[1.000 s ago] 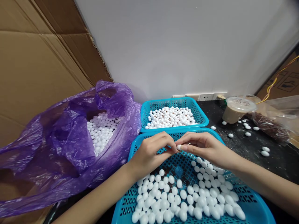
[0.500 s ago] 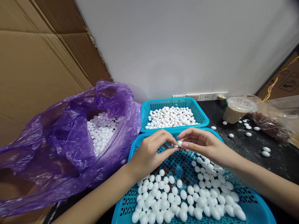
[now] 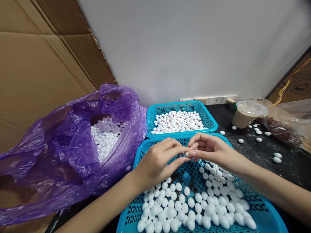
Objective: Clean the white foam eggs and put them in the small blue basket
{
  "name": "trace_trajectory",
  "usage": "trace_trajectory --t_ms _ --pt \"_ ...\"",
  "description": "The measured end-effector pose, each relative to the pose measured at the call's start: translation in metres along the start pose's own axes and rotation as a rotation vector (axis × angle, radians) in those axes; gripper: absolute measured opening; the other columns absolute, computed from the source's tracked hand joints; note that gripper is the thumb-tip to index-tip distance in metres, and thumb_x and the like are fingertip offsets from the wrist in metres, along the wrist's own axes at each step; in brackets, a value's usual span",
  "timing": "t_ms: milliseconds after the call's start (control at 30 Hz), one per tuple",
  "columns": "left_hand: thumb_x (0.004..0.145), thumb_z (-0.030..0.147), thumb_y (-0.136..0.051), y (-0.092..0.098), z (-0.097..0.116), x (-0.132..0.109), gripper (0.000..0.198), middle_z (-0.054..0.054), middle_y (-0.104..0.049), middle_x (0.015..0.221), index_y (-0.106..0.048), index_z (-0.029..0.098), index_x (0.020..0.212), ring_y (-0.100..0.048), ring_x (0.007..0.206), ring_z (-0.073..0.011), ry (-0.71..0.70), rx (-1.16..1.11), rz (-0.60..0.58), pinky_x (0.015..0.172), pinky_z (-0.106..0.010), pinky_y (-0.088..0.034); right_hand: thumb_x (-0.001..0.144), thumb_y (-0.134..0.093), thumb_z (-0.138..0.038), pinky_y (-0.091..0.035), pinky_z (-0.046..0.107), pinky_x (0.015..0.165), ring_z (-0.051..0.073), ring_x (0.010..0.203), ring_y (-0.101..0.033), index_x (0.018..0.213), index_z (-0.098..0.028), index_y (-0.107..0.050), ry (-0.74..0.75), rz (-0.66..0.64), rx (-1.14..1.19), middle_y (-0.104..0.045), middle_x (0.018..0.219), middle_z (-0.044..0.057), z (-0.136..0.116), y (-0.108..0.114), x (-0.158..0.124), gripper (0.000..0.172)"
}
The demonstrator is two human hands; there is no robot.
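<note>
Lower now, left hand [image 3: 157,162] and right hand [image 3: 211,150] pinch a white foam bead [image 3: 187,154].

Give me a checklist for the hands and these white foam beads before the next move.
1. Left hand and right hand together at the fingertips: ok.
2. Bead pinched between the fingertips: cannot tell, the fingers hide it.
3. Front blue basket under the hands, beads inside: ok.
4. Rear blue basket, beads within its rim: ok.
5. Loose beads on the black worktop, outside the baskets: not ok.
6. Purple plastic bag open, beads showing: ok.
</note>
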State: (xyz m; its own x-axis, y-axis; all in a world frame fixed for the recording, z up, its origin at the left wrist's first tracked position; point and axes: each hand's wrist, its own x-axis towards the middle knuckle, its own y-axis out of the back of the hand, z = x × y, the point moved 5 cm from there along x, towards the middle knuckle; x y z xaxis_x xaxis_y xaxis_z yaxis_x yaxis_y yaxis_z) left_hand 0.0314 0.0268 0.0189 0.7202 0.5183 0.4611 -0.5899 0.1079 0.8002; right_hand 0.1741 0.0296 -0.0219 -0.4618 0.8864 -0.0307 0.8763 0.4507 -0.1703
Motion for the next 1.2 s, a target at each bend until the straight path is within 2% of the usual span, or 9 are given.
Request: trace_trajectory --t_ms 267,433,633,967,1067,1200 --pt "0.09 0.015 -0.048 0.0 0.005 0.0 0.019 -0.004 -0.061 0.09 -0.056 0.016 0.107 -0.054 0.083 -0.0138 -0.053 -0.017 -0.027 0.074 -0.028 -0.048 0.076 -0.069 -0.03 -0.049 0.025 0.066 0.011 0.07 -0.061 0.086 -0.017 -0.056 -0.044 -0.015 0.012 -0.063 0.076 0.001 0.001 0.0 0.0 0.021" --pt "0.09 0.013 -0.047 -0.001 0.003 0.0 0.02 -0.004 -0.06 0.091 -0.055 0.017 0.108 -0.054 0.085 -0.014 -0.041 -0.029 -0.039 0.075 -0.028 -0.049 0.075 -0.07 -0.028 -0.049 0.026 0.067 0.011 0.072 -0.061 0.085 -0.017 -0.057 -0.06 -0.018 0.042 -0.063 0.077 0.0 0.001 0.0 0.0 0.02" --pt "0.089 0.016 -0.052 0.001 -0.001 -0.001 0.028 -0.003 -0.057 0.094 -0.053 0.021 0.116 -0.055 0.09 -0.0123 -0.029 -0.07 -0.026 0.08 -0.026 -0.049 0.074 -0.071 -0.024 -0.048 0.024 0.069 0.01 0.075 -0.061 0.09 -0.019 -0.056 -0.039 -0.021 0.12 -0.063 0.082 -0.001 0.002 0.001 0.002 0.023" --pt "0.085 0.019 -0.058 -0.001 -0.003 -0.002 0.038 -0.003 -0.054 0.097 -0.047 0.021 0.122 -0.054 0.09 -0.0122 -0.017 -0.039 -0.017 0.08 -0.025 -0.048 0.075 -0.07 -0.025 -0.048 0.025 0.067 0.012 0.075 -0.061 0.091 -0.02 -0.057 -0.033 -0.029 0.113 -0.064 0.082 0.001 0.001 0.001 0.001 0.021" --pt "0.083 0.022 -0.061 -0.001 -0.004 -0.002 0.042 -0.003 -0.054 0.1 -0.046 0.02 0.122 -0.054 0.091 -0.0128 0.008 -0.015 -0.003 0.081 -0.026 -0.048 0.074 -0.07 -0.026 -0.048 0.026 0.068 0.012 0.075 -0.06 0.092 -0.02 -0.058 -0.007 0.051 0.119 -0.064 0.084 0.001 0.0 0.006 0.002 0.023" --pt "0.083 0.022 -0.06 -0.001 -0.008 -0.002 0.045 -0.004 -0.053 0.105 -0.043 0.02 0.125 -0.053 0.091 -0.0135 0.083 0.018 0.031 0.08 -0.026 -0.048 0.07 -0.073 -0.025 -0.049 0.026 0.078 0.012 0.082 -0.061 0.087 -0.021 -0.062 0.073 0.319 0.161 -0.062 0.09 0.0 -0.001 0.025 0.003 0.021"
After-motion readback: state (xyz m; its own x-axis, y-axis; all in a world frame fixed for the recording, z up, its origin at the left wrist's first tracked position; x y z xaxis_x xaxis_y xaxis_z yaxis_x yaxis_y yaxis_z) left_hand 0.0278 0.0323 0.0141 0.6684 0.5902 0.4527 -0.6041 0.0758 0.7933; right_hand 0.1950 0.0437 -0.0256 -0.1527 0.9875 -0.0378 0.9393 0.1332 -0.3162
